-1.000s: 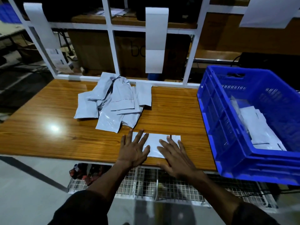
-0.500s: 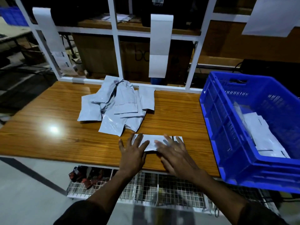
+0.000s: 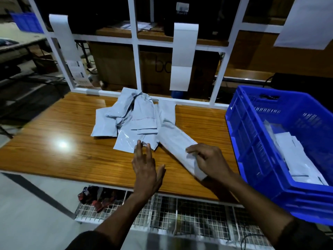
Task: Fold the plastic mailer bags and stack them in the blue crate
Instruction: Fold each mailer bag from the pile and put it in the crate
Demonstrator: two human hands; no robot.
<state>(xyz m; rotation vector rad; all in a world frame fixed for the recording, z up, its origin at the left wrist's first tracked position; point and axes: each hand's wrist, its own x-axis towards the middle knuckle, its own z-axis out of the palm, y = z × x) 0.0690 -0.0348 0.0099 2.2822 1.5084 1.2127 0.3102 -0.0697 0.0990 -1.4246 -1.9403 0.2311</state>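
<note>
Right hand (image 3: 209, 160) is pinching the folded mailer (image 3: 177, 143); left hand (image 3: 146, 165), fingers spread, is reaching toward the pile (image 3: 129, 121). Carry it flat into the crate (image 3: 252, 141).

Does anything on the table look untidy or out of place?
Only the pile of unfolded mailer bags, crumpled and overlapping at the back of the table. The folded bag in the right hand looks neat.

Dim overall; overhead light leaves a glare spot on the counter (image 3: 62, 144). Background dark, edges bowed by wide-angle distortion, slight blur.
</note>
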